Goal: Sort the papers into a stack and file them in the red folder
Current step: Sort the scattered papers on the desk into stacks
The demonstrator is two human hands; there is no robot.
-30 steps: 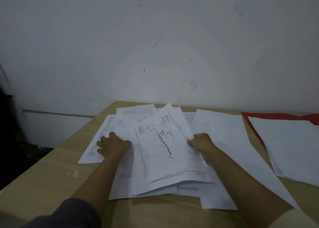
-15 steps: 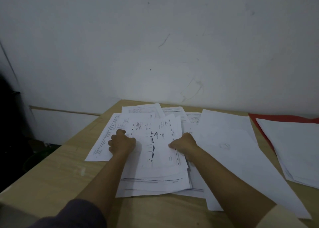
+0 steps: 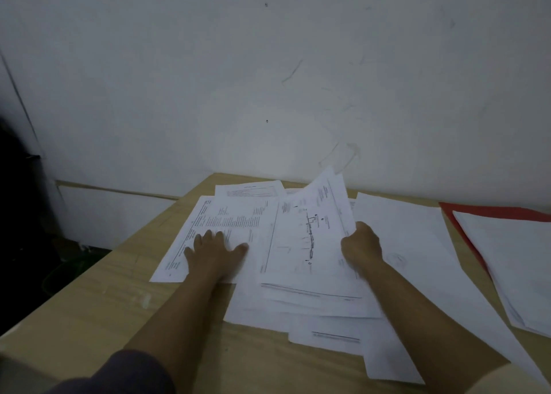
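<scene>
- Looks early in the job: papers [image 3: 298, 292] spread in a loose, overlapping fan across the table [image 3: 89, 304], edges at odd angles, no squared stack yet.
- Left to do, judging from this: gathering every sheet, squaring the edges, then filing the lot in the red folder [image 3: 483, 210].
- Left hand [image 3: 213, 249]: flat and open, fingers spread, pressing down on a printed sheet [image 3: 226, 215] at the left of the fan; grips nothing.
- Right hand [image 3: 362, 244]: fingers curled round the right edge of a diagram sheet [image 3: 310, 232], gripping it, far corner raised off the pile and tilted toward the wall.
- Bulk of the papers between the 2 hands and under the forearms; a big blank sheet [image 3: 417, 244] just right of the right hand.
- Red folder at the far right of the table, well apart from both hands, nearer the right one; white sheets [image 3: 518, 259] already lying on it, only its upper-left border showing red.
</scene>
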